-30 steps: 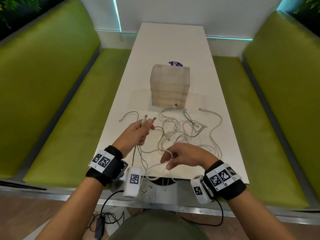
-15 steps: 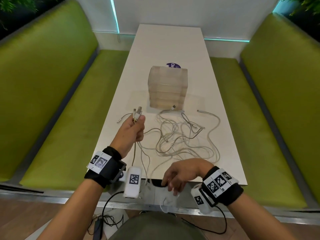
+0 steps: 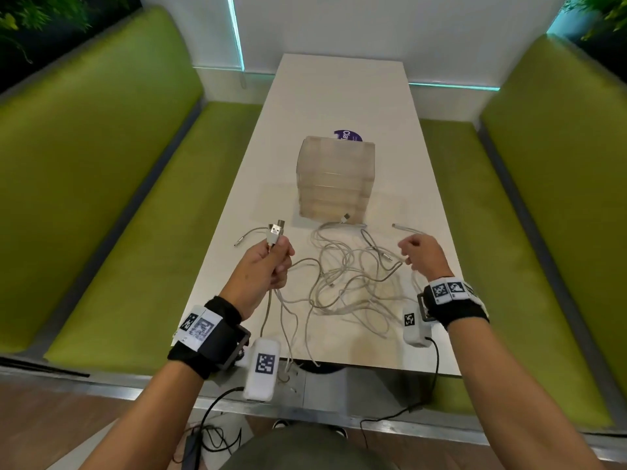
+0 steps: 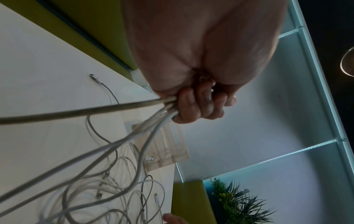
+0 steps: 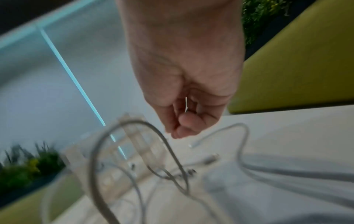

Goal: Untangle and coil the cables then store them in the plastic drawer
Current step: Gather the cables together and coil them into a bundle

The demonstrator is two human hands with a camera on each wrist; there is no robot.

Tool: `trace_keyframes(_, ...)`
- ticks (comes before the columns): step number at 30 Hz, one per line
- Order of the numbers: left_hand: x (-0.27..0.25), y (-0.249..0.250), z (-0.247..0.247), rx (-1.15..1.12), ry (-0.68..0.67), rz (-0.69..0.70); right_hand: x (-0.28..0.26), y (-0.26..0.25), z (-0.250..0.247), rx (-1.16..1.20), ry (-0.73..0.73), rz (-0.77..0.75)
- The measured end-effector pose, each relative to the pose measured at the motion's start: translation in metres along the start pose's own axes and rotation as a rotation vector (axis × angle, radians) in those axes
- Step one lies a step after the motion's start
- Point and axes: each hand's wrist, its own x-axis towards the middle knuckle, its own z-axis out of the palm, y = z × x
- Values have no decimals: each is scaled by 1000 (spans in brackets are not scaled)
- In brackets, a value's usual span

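While left hand (image 3: 268,266) grips cables (image 3: 346,283) | right hand (image 3: 422,256) curled, raised.

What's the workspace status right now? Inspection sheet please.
Surface: white table, long, between benches.
Job's things: plastic drawer shut, mid-table; tangled cables in front of it.
Clutter: purple sticker behind the drawer.
Grippers: left hand grips several cable ends, plugs up; right hand curled, seems to hold a strand, blurred.
Cables: strands hang over the near edge.
Surroundings: green benches both sides, plants in the corners.
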Motion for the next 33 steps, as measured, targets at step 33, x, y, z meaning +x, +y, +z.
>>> trace_keyframes(33, 11, -4, 25, -261, 11, -132, -98, -92, -7, 44, -678, -568)
